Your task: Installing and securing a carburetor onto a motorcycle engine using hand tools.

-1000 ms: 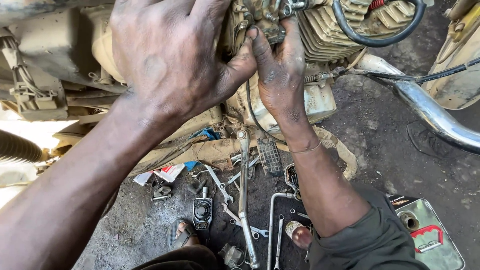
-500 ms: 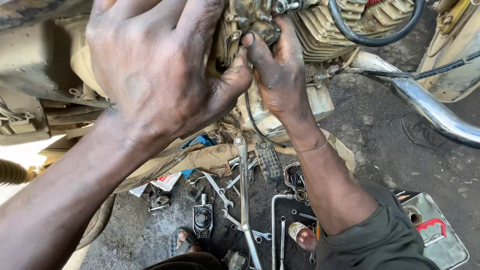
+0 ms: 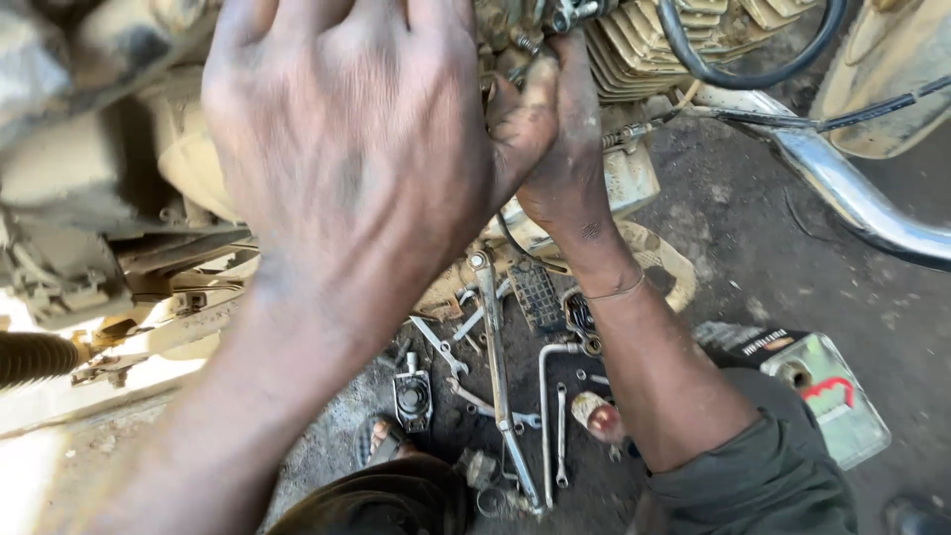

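Observation:
A dusty motorcycle engine (image 3: 644, 50) with cooling fins fills the top of the view. My left hand (image 3: 347, 168) is pressed against the engine's side, its back toward me and its fingers reaching up past the frame edge; its palm is hidden. My right hand (image 3: 560, 149), greasy, comes up from below and closes its fingers on a small metal part at the top of the engine, beside the left thumb. Both hands touch each other there.
A chrome exhaust pipe (image 3: 852, 198) runs off to the right, under a black hose (image 3: 753, 74). On the dirt below lie several wrenches (image 3: 560, 436), a long chrome lever (image 3: 495, 367), a small metal housing (image 3: 411, 396) and a clear oil container (image 3: 822, 386).
The view has closed in on the engine, so my left hand looks larger and covers more of it. Both hands stay at the same spot on the engine.

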